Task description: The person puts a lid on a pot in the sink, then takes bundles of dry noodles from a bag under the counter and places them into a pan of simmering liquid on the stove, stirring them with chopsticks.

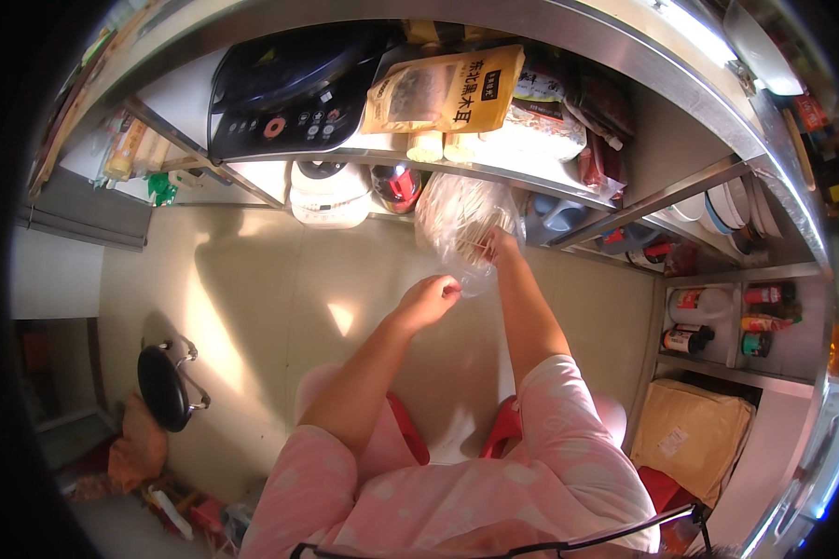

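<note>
A clear plastic bag [454, 202] full of thin pale sticks, perhaps dried noodles, leans against the lower shelf in front of me. My right hand [501, 244] reaches into the bag's mouth, its fingers closed around some of the sticks [472, 234]. Part of those fingers is hidden by the film and the sticks. Just left of the bag's lower edge, my left hand [428, 302] is curled, thumb and forefinger pinched together at the film. Above the bag, two pale round bundles [426, 147] lie on the shelf under a yellow food pouch [447, 91].
A black induction cooker [287, 126] stands on the upper shelf. Below are a white rice cooker [328, 195] and a dark red-labelled container [396, 187]. Bottles [699, 307] and a cardboard box [692, 437] fill the right cabinet. A black-seated stool [162, 388] is at left on the tiled floor [266, 279].
</note>
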`<state>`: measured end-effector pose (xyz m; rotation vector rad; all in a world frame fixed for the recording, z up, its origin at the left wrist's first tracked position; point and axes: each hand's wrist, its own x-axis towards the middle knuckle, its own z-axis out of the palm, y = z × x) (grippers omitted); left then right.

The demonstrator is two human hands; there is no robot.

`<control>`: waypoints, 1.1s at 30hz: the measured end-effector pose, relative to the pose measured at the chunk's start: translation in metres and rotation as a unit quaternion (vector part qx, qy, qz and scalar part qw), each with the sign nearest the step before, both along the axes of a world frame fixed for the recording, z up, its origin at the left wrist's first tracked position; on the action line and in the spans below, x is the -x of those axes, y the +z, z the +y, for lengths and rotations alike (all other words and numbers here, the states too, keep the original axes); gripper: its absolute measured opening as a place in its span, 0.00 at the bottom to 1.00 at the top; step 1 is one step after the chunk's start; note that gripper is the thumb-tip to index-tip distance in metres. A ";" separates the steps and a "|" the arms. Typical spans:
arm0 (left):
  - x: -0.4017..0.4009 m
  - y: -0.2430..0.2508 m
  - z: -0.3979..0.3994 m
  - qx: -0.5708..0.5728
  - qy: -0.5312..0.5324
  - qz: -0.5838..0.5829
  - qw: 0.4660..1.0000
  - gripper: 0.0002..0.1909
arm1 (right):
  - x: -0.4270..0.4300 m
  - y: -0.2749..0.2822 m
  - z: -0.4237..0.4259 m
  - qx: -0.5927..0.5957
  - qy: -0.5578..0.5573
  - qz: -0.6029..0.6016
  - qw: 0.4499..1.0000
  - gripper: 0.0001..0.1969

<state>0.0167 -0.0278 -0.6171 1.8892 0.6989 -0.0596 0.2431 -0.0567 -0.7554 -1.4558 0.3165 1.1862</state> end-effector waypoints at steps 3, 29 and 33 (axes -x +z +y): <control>-0.002 -0.006 0.002 0.003 -0.008 0.016 1.000 0.12 | -0.003 0.002 0.001 0.045 -0.070 0.050 0.995 0.12; -0.027 -0.026 0.000 0.041 -0.029 -0.014 0.999 0.14 | -0.016 0.018 -0.017 0.082 0.109 -0.051 0.989 0.09; -0.027 -0.036 0.004 0.063 -0.020 0.000 0.998 0.15 | -0.008 0.028 -0.016 -0.060 0.031 0.093 0.993 0.07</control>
